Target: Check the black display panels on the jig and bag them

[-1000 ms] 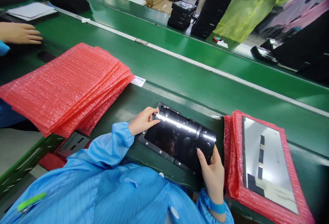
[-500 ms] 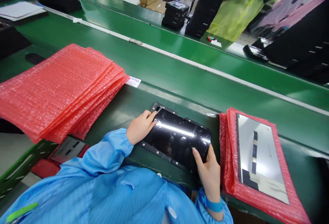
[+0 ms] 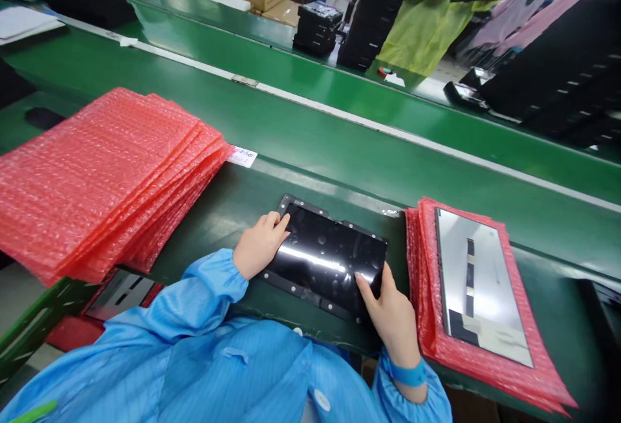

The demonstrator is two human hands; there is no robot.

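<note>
Head view: the glossy black display panel (image 3: pixel 325 258), no longer bowed, lies flat on the green table (image 3: pixel 339 145), with the left hand (image 3: pixel 259 245) and right hand (image 3: pixel 391 313) loosely spread, fingertips resting on it.

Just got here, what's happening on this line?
A person in a blue smock has both hands on a glossy black display panel lying on the green conveyor belt: left hand at its near left edge, right hand at its right corner. A stack of red bubble-wrap bags lies to the left; a silver-backed panel sits on red bubble wrap to the right.
</note>
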